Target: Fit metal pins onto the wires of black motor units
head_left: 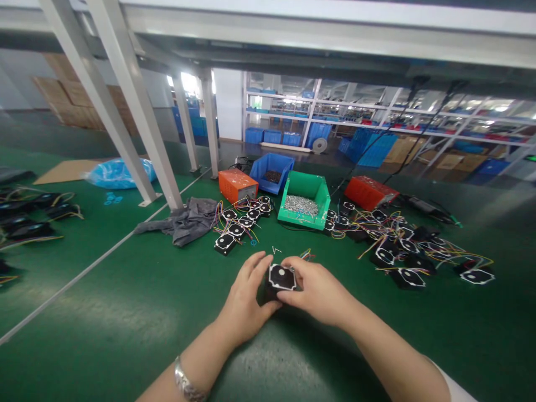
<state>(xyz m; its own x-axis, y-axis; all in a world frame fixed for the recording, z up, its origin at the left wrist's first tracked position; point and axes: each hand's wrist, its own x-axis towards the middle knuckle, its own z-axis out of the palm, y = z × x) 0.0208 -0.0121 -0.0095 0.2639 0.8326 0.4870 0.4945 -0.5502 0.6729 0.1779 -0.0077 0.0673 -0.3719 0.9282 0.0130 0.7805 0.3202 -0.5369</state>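
A black stepper motor (282, 277) with a pale-edged square end face and a light round spot is held low over the green tabletop (176, 312). My left hand (248, 296) curves round its left side, fingers at the far edge and thumb at the near corner. From the right, my right hand (312, 287) grips it between thumb and fingers. Its lower part is hidden by my hands. Just beyond it lie a few loose screws (275, 250) and some coloured wire ends (307, 255).
Ahead stand a green bin (293, 219) of small silver screws, a blue bin (266, 162) with dark small parts, and orange boxes (238, 187). More motors with wires (237, 229) lie left and right. A grey cloth (195, 220) rests by the metal posts (138, 100).
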